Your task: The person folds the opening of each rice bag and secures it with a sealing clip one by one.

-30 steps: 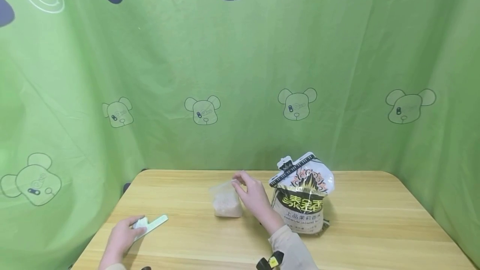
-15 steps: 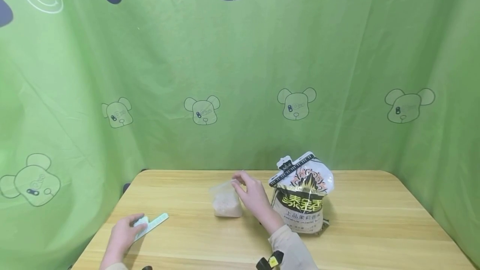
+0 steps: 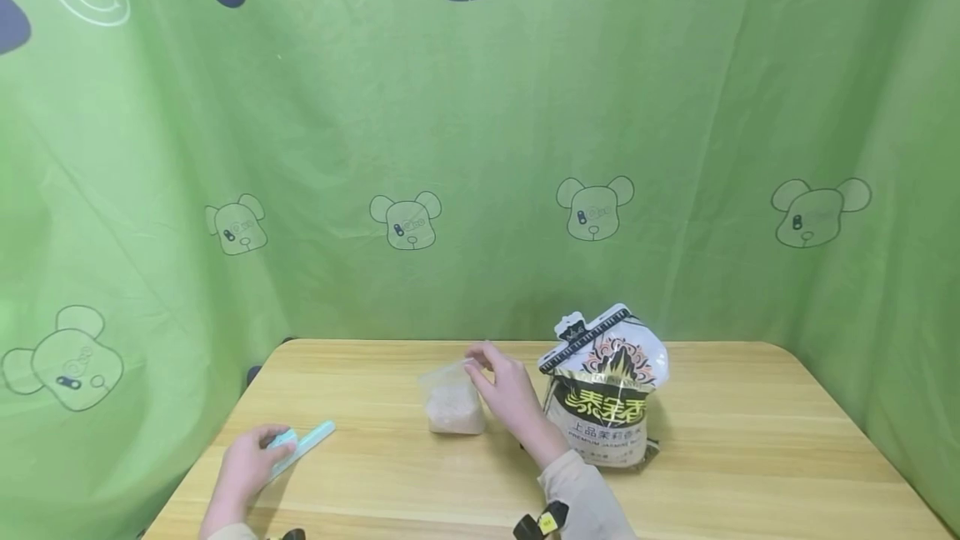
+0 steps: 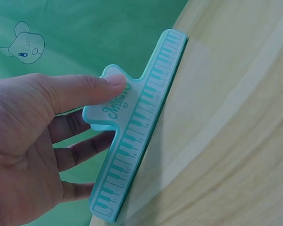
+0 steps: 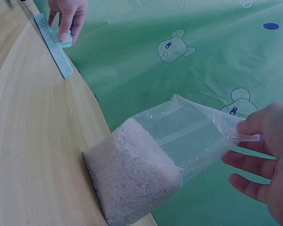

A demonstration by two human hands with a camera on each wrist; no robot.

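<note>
Between thumb and fingers my left hand (image 4: 42, 127) pinches the tab of a mint-green bag clip (image 4: 141, 122) printed with piano keys and the word Music. The clip is close to the tabletop at the left in the head view. My right hand (image 3: 510, 394) pinches the top corner of a clear plastic bag (image 5: 188, 132), whose lower part is full of white rice (image 5: 137, 174). That bag stands upright on the table, its upper part hanging slack from my thumb and finger in the right wrist view.
To the right of my right hand stands a larger printed rice sack (image 3: 603, 423), its folded top held by a black-and-white piano-key clip (image 3: 585, 342). The wooden table (image 3: 735, 440) has rounded far corners. A green patterned curtain (image 3: 495, 132) hangs behind it.
The green clip in my left hand has tilted, its far end rising slightly. My right hand and the bag of rice have stayed in place.
</note>
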